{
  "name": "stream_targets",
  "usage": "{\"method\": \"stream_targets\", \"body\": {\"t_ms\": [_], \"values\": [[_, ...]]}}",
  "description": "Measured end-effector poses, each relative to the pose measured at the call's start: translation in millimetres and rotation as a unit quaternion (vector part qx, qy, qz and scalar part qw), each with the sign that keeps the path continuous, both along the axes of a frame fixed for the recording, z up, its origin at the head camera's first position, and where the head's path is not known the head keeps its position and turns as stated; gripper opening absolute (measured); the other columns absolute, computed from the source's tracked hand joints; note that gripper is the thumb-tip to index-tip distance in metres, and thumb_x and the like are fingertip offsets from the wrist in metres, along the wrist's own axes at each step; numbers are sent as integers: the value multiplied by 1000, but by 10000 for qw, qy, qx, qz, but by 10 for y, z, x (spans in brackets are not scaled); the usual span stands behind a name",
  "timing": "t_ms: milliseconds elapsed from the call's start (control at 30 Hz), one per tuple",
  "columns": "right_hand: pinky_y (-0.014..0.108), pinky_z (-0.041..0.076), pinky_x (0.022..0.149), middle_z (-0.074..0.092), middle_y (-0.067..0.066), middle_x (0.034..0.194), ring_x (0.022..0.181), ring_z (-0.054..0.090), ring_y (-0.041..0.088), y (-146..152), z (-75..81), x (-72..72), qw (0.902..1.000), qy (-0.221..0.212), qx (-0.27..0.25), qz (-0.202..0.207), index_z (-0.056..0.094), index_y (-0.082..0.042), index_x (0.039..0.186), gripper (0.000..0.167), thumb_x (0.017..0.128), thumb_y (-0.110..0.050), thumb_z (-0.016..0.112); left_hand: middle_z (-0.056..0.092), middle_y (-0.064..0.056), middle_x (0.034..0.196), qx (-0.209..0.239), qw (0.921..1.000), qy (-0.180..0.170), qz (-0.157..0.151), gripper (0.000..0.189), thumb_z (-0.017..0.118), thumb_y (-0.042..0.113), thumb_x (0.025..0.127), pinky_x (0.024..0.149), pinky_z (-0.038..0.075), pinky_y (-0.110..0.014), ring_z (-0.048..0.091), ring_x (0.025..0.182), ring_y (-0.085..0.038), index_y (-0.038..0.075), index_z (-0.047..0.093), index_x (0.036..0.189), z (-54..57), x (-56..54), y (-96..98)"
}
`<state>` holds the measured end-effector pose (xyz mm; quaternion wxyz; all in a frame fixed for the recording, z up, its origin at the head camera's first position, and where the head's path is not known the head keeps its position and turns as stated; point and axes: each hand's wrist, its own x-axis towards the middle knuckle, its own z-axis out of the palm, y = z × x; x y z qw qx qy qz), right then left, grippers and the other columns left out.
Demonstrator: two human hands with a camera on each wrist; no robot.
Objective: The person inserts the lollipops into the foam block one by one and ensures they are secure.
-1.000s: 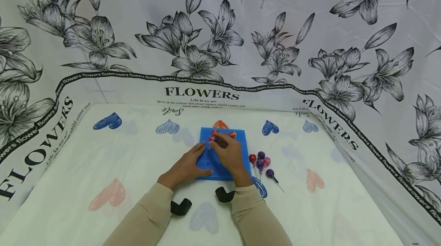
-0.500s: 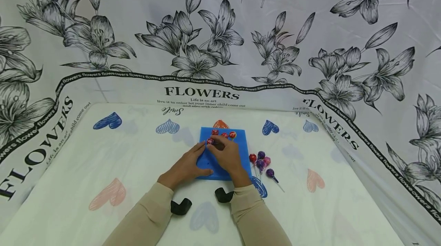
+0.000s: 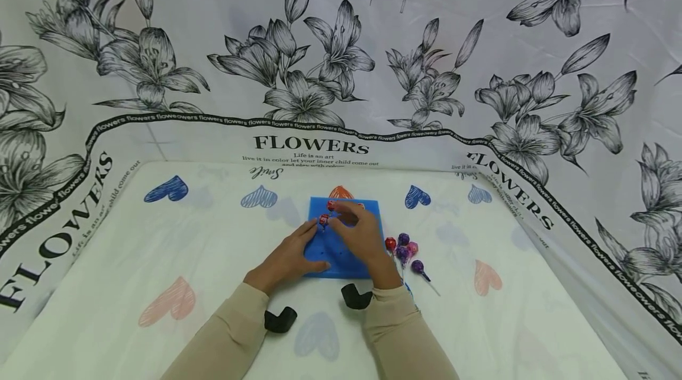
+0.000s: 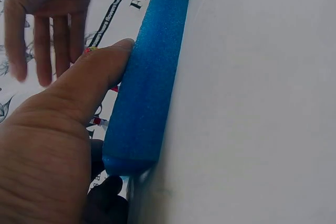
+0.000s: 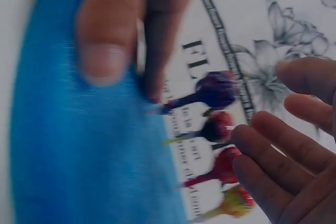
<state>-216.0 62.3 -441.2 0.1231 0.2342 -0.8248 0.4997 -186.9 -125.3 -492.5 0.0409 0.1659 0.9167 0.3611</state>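
Note:
A blue foam block [image 3: 341, 258] lies on the table, seen from its front side in the left wrist view. My left hand [image 3: 285, 258] holds its near-left corner, thumb [image 4: 100, 72] against the front side and fingers along the left edge. Lollipops stand stick-down in the block; one red-wrapped lollipop [image 3: 323, 219] is by my left fingertips, another red lollipop [image 3: 331, 205] behind it. My right hand [image 3: 366, 237] hovers over the block, thumb and index finger apart beside the nearer lollipop. In the right wrist view a purple lollipop [image 5: 218, 90] stands among the row.
Several loose purple, red and pink lollipops [image 3: 403, 251] lie on the table right of the block. A white cloth [image 3: 224, 232] printed with hearts covers the table. Flower-printed fabric [image 3: 309, 90] hangs behind. Black wrist-worn pieces [image 3: 280, 320] show under both sleeves.
My right hand lowered the red lollipop into the block near my left fingertips and let it go, then drew back slightly right. The left hand stayed put.

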Motion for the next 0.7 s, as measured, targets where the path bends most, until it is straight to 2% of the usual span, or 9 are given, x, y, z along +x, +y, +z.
{"method": "stream_targets", "body": {"t_ms": [200, 333, 533, 600, 700], "values": [[40, 54, 84, 67, 9, 115, 96, 67, 24, 190, 415, 59, 9994, 333, -62, -8, 65, -5, 123, 38, 88, -14, 73, 19, -4, 159, -23, 9999, -155, 60, 100, 77, 52, 77, 110, 25, -50, 19, 143, -31, 3, 31, 151, -12, -2, 5], [43, 53, 85, 66, 13, 115, 96, 67, 27, 329, 712, 141, 9974, 698, -200, 13, 64, -2, 122, 38, 86, -7, 74, 18, -4, 159, -11, 9998, -196, 58, 101, 77, 53, 77, 110, 24, -50, 18, 143, -32, 3, 30, 151, -11, 2, 12], [54, 51, 83, 64, 23, 111, 95, 65, 39, 443, 1231, 440, 9909, 1265, -444, 79, 62, 9, 118, 35, 83, 7, 71, 18, -3, 159, -56, 9997, -214, 107, 100, 77, 53, 77, 110, 25, -50, 17, 143, -32, 4, 30, 151, 4, 6, 15], [55, 50, 84, 64, 24, 111, 96, 64, 40, 486, 1341, 510, 9887, 1418, -467, 116, 61, 11, 117, 35, 83, 9, 70, 18, -3, 159, -64, 9996, -234, 116, 100, 77, 53, 77, 110, 25, -51, 17, 143, -32, 4, 30, 151, 10, 8, 15], [49, 51, 86, 64, 21, 113, 98, 63, 36, 609, 1379, 521, 9855, 1604, -536, 150, 61, 10, 119, 38, 82, 12, 69, 17, -4, 159, -63, 9996, -260, 93, 101, 76, 54, 77, 110, 25, -51, 17, 143, -32, 4, 29, 151, 11, 6, 13]]}}
